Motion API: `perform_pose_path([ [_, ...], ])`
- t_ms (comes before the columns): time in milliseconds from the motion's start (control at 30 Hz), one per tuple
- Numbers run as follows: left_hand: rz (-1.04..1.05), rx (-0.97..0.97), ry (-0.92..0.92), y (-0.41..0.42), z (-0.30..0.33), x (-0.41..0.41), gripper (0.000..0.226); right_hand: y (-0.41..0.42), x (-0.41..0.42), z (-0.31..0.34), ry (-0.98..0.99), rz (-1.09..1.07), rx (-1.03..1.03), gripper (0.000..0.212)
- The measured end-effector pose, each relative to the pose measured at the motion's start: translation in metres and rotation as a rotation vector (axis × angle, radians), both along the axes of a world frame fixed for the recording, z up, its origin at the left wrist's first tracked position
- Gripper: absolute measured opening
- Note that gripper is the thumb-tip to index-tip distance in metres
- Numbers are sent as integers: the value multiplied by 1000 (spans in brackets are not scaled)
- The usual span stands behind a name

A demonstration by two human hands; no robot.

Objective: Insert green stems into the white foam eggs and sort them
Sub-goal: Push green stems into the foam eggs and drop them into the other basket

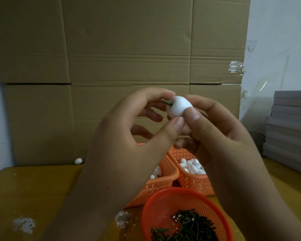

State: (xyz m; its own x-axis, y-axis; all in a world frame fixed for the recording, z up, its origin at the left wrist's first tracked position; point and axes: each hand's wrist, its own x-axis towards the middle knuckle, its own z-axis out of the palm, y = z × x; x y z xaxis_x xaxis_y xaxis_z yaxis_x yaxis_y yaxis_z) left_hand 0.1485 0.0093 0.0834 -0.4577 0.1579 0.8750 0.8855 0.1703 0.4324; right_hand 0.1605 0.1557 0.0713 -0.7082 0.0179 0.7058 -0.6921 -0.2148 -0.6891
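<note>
Nearest you sat the round stem basket. Above it, your right hand pinched the foam egg; your left hand pinched the green stem entering its left end. An angled push could have split the foam or bent the stem.

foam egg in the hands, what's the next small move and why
Probably push the green stem a little deeper. The left hand pinches the stem, whose tip is already in the foam egg, while the right hand grips the egg. A good part of the stem shows outside the egg, so seating looks unfinished.
</note>
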Motion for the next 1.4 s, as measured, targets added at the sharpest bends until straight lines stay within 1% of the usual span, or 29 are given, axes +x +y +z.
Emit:
perform_pose_path([
  [67, -6, -7, 8, 0, 1, 1, 30, 0, 0, -1, 41, -85, 23, 27],
  [200, -5, 11, 4, -2, 2, 0, 23, -3, 1, -2, 134, -242, 61, 25],
  [300, 1, 20, -2, -2, 2, -1, 22, -4, 1, -3, 160, -227, 55, 22],
  [400, 7, 26, 2, -3, 2, 0, 23, -3, 2, -3, 158, -195, 61, 25],
  [567, 26, 18, 4, -2, 1, -3, 24, -3, 0, -3, 115, -238, 106, 20],
  [667, 72, 79, 10, -5, -1, -6, 21, 9, -8, -2, 63, -321, 140, 14],
  [733, 96, 138, 4, -9, -2, -10, 17, 24, -21, -3, -31, -430, 281, 15],
  [833, 129, 210, -4, -15, -2, -15, 14, 48, -48, -12, -159, -656, 665, 18],
  [867, 133, 231, -6, -17, -1, -16, 13, 55, -57, -16, -182, -728, 779, 16],
  [900, 135, 249, -9, -19, -1, -17, 13, 60, -65, -22, -200, -790, 881, 20],
  [1000, 142, 272, -15, -21, 0, -19, 15, 72, -83, -37, -290, -904, 1160, 53],
  [1033, 144, 276, -15, -22, 0, -20, 15, 73, -86, -41, -308, -918, 1232, 60],
  [1067, 141, 281, -16, -22, 0, -20, 15, 73, -88, -44, -310, -923, 1278, 63],
  [1133, 134, 291, -19, -22, -1, -21, 15, 72, -90, -47, -280, -919, 1305, 59],
  [1200, 136, 295, -19, -22, 0, -21, 14, 70, -90, -46, -268, -873, 1293, 49],
  [1300, 140, 317, -20, -23, 1, -22, 15, 68, -88, -45, -306, -770, 1300, 33],
  [1400, 133, 337, -25, -25, 3, -23, 16, 67, -91, -48, -312, -746, 1322, 22],
])
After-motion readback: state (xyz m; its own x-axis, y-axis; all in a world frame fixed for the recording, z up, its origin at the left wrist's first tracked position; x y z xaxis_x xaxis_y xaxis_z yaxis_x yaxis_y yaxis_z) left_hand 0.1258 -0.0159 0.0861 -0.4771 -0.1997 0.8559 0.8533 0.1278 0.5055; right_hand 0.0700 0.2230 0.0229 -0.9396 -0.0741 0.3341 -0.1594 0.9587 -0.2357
